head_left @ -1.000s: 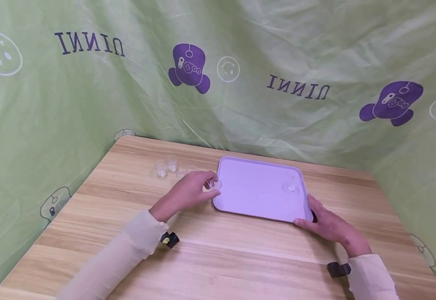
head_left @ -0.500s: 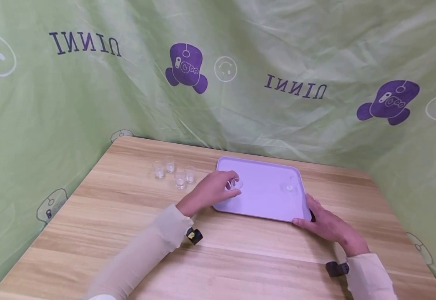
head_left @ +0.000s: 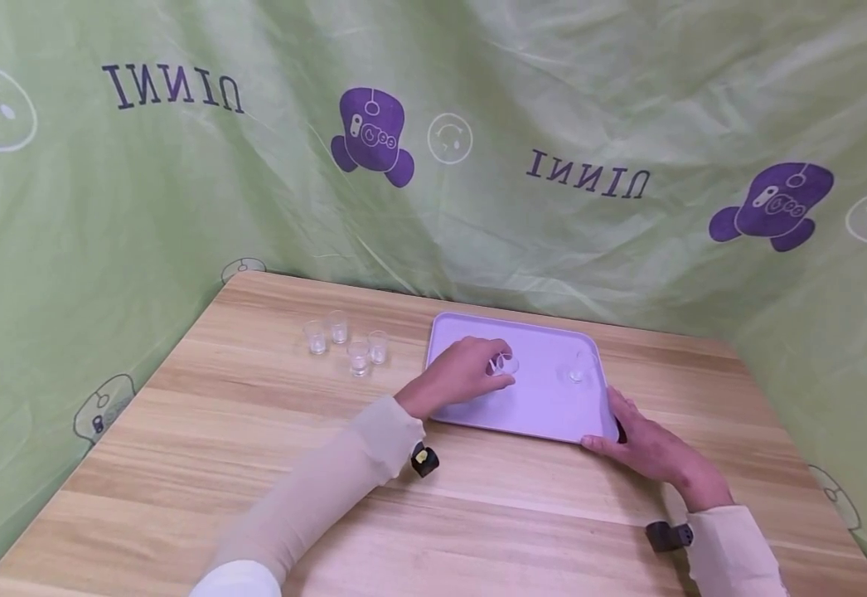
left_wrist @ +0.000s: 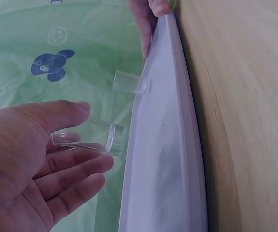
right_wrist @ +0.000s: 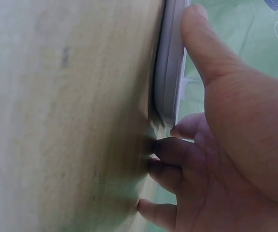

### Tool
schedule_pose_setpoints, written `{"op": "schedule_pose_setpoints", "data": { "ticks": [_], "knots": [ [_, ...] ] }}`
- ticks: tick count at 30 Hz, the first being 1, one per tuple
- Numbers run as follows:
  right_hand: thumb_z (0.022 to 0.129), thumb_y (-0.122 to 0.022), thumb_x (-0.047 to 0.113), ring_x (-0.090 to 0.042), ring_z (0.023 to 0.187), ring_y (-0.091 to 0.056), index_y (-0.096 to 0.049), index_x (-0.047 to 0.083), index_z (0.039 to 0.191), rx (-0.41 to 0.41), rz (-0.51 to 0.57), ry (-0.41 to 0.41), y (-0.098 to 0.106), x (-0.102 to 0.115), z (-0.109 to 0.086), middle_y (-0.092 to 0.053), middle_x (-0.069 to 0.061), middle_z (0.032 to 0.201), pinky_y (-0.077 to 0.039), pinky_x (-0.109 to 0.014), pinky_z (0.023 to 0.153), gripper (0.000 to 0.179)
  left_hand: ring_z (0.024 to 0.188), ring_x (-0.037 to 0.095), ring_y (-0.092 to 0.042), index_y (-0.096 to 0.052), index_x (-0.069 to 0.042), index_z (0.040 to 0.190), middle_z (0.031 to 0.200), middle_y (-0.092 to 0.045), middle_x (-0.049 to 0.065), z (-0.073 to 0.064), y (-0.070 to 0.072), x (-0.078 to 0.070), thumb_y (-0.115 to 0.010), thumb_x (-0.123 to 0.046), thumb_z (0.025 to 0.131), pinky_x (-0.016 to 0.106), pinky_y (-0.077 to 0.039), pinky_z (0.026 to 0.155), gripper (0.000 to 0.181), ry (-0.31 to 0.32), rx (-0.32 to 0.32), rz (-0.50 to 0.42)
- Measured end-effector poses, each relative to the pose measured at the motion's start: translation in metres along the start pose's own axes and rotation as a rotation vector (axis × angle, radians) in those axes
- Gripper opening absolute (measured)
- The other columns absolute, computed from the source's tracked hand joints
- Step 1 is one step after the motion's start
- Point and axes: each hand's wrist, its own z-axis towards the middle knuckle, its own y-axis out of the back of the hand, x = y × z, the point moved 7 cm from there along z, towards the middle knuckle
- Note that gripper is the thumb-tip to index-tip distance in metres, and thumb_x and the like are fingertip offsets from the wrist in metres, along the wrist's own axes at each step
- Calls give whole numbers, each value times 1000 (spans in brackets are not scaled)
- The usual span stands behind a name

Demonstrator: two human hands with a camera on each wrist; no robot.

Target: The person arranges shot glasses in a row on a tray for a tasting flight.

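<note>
My left hand (head_left: 467,371) pinches a small clear shot glass (head_left: 506,365) between thumb and fingers. It holds the glass over the middle of a light purple tray (head_left: 530,419). In the left wrist view, the held glass (left_wrist: 110,137) has its base toward the tray and a gap shows between them. Another shot glass (head_left: 577,371) stands near the tray's right end. My right hand (head_left: 653,448) grips the near right corner of the tray. In the right wrist view its thumb (right_wrist: 197,29) lies along the rim, while the other fingertips reach past the corner to the tabletop.
Several more clear shot glasses (head_left: 359,358) stand grouped on the wooden table (head_left: 254,431), left of the tray. A green curtain (head_left: 493,240) with purple prints hangs close behind the table and along both sides.
My left hand has carried the shot glass rightward from the tray's left edge to over its middle. The glasses on the table are uncovered from behind it. My right hand keeps its place.
</note>
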Motion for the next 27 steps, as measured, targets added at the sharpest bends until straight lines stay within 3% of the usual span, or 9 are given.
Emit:
{"op": "schedule_pose_setpoints", "data": {
  "ticks": [16,27],
  "knots": [
    [96,-70,51,-63,143,-12,-5,-7,161,5,-16,-13,3,-1,2,-12,-43,158,-18,-73,112,108,87,9,-62,-69,-9,124,99,-70,-1,27,-26,-7,-72,-31,98,23,-49,78,34,36,23,61],
    [96,-69,51,-62,144,-13,-5,-7,161,4,-20,-14,2,1,1,-12,-43,158,-18,-72,112,107,91,11,-63,-68,-9,128,105,-71,1,49,-41,-10,-71,-29,99,23,-50,78,35,74,49,44]
  ]
}}
